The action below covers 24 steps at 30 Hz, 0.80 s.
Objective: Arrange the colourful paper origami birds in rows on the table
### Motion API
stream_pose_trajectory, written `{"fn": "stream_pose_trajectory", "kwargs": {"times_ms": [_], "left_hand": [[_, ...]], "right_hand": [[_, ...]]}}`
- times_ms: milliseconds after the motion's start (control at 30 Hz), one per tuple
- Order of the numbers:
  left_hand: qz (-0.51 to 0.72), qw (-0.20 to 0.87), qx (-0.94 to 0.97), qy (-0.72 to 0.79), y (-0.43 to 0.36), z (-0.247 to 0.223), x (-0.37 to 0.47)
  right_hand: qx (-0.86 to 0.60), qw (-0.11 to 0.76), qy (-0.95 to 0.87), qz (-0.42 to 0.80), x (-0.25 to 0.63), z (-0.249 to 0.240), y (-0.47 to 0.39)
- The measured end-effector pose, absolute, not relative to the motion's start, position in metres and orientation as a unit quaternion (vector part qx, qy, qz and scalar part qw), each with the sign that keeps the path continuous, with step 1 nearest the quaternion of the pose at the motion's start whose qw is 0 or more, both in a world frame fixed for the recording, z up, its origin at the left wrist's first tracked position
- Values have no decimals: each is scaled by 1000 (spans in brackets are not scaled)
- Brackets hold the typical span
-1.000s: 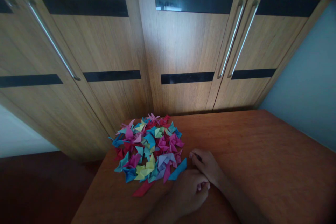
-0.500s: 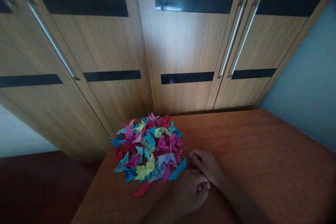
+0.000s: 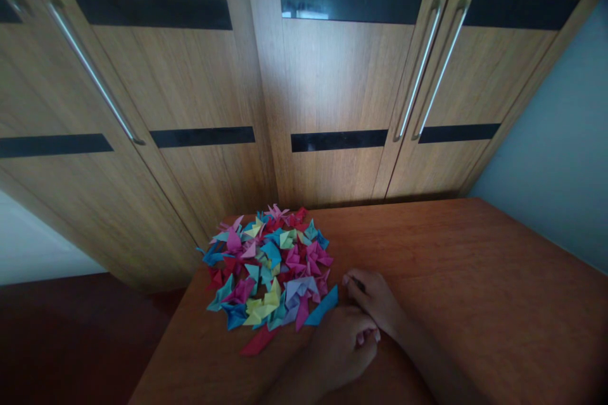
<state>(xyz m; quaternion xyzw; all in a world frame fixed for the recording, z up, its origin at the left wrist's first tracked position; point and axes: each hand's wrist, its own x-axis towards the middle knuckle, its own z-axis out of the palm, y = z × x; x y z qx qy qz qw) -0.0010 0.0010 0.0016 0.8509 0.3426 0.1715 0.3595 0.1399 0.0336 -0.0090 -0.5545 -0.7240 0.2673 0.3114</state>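
Observation:
My left hand (image 3: 344, 338) rests on the table with its fingers curled in, touching the wrist of my right hand. Just beyond it lies my right hand (image 3: 374, 296), its fingers also folded, and nothing shows in either hand. A blue folded paper strip (image 3: 323, 307) is close to both hands, at the edge of a pile of colourful origami pieces (image 3: 270, 256). The pile holds pink, red, teal, yellow, blue and lilac pieces, several of them crane-like. A red folded strip (image 3: 259, 342) lies at its near side.
The reddish-brown wooden table (image 3: 451, 253) reaches back to a wooden wardrobe (image 3: 327, 76) with metal handles (image 3: 420, 69) and dark panels. A pale blue wall (image 3: 560, 139) stands on the right. The table's left edge drops to a dark floor (image 3: 71, 342).

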Motion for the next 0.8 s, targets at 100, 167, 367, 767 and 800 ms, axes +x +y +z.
{"fn": "stream_pose_trajectory", "kwargs": {"times_ms": [100,167,367,767,800], "left_hand": [[169,362,850,343,1,2,-1],[168,365,849,345,1,2,-1],[178,359,849,345,0,-2,-1],[171,358,850,347,0,3,0],[172,357,850,347,0,3,0]], "right_hand": [[-554,313,-723,268,140,-8,33],[-555,313,-722,269,140,-8,33],[-555,309,-725,267,140,-8,34],[-556,308,-727,260,139,-8,34],[-555,309,-727,260,140,-8,34]]}}
